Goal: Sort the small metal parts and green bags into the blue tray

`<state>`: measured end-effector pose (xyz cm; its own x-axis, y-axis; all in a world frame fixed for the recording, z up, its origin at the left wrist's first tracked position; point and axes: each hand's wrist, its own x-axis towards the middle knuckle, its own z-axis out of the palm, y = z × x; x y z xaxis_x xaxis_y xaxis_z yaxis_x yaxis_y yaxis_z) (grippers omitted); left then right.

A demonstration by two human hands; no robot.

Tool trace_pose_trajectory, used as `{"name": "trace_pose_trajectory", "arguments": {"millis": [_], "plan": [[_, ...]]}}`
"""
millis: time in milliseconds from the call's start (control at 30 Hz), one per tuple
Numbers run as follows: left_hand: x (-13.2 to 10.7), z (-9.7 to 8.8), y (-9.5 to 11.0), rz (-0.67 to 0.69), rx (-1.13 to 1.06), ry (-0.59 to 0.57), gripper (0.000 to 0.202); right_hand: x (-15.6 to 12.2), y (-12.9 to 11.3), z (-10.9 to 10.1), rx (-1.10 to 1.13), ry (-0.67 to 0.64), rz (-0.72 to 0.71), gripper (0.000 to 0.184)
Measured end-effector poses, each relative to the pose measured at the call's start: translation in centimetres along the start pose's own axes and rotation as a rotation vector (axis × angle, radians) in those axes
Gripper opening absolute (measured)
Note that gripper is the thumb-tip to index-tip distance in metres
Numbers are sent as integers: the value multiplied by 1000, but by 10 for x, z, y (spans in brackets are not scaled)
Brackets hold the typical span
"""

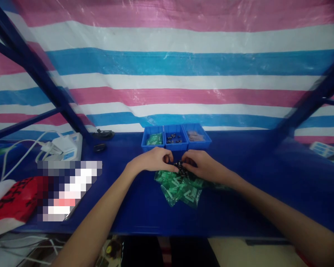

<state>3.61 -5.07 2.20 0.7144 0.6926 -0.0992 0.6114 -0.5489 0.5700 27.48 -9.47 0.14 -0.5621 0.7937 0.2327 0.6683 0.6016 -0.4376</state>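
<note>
My left hand (158, 159) and my right hand (198, 163) face each other over a small heap of black parts (181, 170) with shiny bits. The parts are too small to name exactly. Curled fingers and a stretched thumb bring my left hand against the heap's left side. On the right side, my right hand's bent fingers and thumb close in on the same parts. Beneath the heap lie several clear packets with green contents (179, 191) and white markings, spread on the blue table (139, 207).
Behind my hands stand three joined blue bins: one with green packets (155, 139), one with black parts (174, 139), one with pinkish pieces (195, 136). A white power strip (74, 148) with cables and a red-and-white bag (19, 198) are on the left. Blue frame posts (41, 74) flank the table.
</note>
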Motion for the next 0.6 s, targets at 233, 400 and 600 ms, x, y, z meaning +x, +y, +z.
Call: {"name": "trace_pose_trajectory", "arguments": {"millis": [233,400,600], "plan": [[1,7,8,31,40,40,51,-4,11,-35,19,-223,82,31],[7,24,13,144,181,230,29,-6,14,-52,29,-472,148,47],[10,34,15,191,302,310,24,-7,10,-45,90,-462,166,26]]}}
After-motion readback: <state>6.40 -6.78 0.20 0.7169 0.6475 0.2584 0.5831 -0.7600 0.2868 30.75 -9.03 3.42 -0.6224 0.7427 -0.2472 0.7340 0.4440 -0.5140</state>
